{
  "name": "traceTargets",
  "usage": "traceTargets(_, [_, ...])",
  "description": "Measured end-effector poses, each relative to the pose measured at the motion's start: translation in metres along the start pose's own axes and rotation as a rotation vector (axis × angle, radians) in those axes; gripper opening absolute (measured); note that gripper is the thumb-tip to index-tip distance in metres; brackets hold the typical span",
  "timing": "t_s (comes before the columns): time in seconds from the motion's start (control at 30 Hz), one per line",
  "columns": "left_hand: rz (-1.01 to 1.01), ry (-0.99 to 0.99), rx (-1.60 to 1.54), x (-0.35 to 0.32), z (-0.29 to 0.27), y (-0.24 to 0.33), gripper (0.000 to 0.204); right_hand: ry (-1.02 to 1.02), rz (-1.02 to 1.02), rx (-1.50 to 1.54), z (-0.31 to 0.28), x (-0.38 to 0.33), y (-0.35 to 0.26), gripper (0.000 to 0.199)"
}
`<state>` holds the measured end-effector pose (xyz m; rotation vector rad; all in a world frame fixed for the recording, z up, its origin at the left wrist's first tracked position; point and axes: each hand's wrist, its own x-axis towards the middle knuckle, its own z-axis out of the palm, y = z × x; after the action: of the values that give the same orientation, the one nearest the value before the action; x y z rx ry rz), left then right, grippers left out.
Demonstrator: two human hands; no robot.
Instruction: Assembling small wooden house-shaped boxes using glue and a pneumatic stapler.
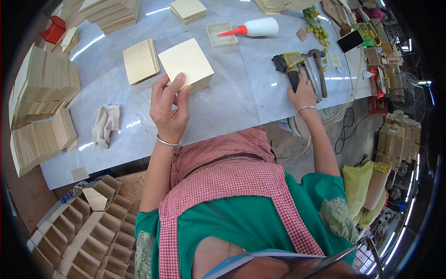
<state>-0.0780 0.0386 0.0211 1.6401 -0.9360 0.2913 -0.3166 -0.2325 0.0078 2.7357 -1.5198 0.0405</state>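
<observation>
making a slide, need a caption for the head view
Left hand holding a pale box, right hand on a yellow-and-black tool beside a hammer.

Middle of surface (246,95): an open lane is left between the wooden box (188,63) and the black-and-yellow tool (292,63).
Far end of lane: the way is crossed by the white bottle (262,27) and shallow tray (225,45).
Right of tool: passage is blocked by the hammer (320,69).
Left of box: room is narrowed by thin panels (139,63).
Glove (108,122) to left hand (169,107): a gap is left.
</observation>
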Motion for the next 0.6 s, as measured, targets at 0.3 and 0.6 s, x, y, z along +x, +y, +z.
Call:
traceTargets(0.3, [-0.049,0.009,-0.021,-0.002,-0.001,0.001,0.024,-0.294,0.012,0.463,-0.089,0.012,-0.017,0.038])
traceTargets(0.6, [-0.017,0.05,-0.009,-0.002,0.002,-0.001,0.03,-0.751,-0.135,0.851,-0.212,-0.035,-0.132,0.026])
